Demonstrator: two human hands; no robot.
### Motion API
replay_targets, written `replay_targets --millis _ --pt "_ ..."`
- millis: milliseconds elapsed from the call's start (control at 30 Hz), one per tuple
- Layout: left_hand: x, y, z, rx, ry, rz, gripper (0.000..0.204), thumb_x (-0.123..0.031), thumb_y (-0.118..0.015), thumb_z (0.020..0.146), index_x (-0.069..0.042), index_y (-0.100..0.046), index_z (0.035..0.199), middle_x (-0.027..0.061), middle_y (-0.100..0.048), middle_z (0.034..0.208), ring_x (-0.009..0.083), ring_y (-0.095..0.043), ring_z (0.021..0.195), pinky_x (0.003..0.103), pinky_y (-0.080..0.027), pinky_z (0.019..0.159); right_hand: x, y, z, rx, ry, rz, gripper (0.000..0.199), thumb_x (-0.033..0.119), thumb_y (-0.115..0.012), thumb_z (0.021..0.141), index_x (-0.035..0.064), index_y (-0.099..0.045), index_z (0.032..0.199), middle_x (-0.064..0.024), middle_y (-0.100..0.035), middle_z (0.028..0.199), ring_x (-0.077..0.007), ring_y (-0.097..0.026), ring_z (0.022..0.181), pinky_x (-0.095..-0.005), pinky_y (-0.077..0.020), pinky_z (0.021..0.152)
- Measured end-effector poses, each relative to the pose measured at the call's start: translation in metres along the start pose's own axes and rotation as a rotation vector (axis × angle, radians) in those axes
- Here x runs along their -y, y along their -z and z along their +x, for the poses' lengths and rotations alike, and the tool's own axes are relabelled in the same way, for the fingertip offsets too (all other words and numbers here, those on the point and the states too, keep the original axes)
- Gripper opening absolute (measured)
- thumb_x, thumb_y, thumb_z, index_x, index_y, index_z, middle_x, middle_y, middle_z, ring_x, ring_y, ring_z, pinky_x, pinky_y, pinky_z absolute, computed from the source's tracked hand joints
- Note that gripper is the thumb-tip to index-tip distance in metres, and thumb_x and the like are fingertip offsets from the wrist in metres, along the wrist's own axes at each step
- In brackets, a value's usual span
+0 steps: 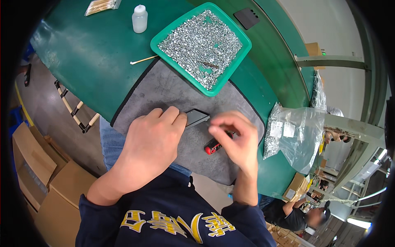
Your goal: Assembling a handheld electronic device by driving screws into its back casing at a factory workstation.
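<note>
I see my left hand palm down on the grey mat, fingers curled and gripping a small dark plate lying flat there, while my right hand hovers just beside it, fingertips pinched together above a red-tipped tool

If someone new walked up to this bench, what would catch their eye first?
Probably the green tray heaped with small shiny metal parts, at the far edge of the grey mat. Nearer, the left hand presses a small dark flat part on the mat, while the right hand pinches just beside it above a red-and-black tool.
</note>
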State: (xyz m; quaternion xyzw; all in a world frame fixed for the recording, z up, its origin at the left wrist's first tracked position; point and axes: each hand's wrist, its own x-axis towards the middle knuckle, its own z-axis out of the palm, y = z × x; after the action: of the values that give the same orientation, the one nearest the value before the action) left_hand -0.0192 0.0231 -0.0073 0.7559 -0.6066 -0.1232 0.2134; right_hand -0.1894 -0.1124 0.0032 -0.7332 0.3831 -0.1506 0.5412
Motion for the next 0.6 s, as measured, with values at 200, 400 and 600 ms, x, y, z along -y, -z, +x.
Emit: replay_targets --millis 200,400,600 --pt "0.009 0.011 0.003 -0.073 -0.05 -0.011 0.014 -0.003 -0.063 0.075 -0.007 -0.059 0.088 0.0083 -0.055 0.087 0.026 -0.055 0.072 0.037 -0.048 0.061 -0.006 0.026 -0.018 0.354 0.426 -0.55 0.027 0.012 -0.082 0.077 0.0048 -0.072 0.101 -0.0064 -0.063 0.104 -0.0228 -0.06 0.096 -0.0333 -0.0505 0.086" --pt "0.007 0.014 0.013 -0.034 -0.034 0.005 0.01 -0.002 -0.061 0.076 -0.005 -0.059 0.085 0.0101 -0.057 0.086 0.0276 -0.058 0.073 0.037 -0.049 0.064 0.0 0.032 -0.023 0.219 0.348 -0.572 0.027 0.01 -0.075 0.082 0.0067 -0.067 0.108 -0.007 -0.058 0.107 -0.024 -0.059 0.092 -0.0361 -0.0486 0.081" --pt "0.012 0.013 0.023 0.08 -0.02 0.011 0.02 -0.003 -0.064 0.076 -0.005 -0.066 0.095 0.0078 -0.06 0.091 0.028 -0.06 0.079 0.038 -0.05 0.069 0.049 0.046 0.002 0.066 0.578 0.506 0.036 0.046 -0.062 0.09 0.0121 -0.053 0.084 -0.0083 -0.059 0.081 -0.0148 -0.049 0.061 -0.0258 -0.0376 0.056"
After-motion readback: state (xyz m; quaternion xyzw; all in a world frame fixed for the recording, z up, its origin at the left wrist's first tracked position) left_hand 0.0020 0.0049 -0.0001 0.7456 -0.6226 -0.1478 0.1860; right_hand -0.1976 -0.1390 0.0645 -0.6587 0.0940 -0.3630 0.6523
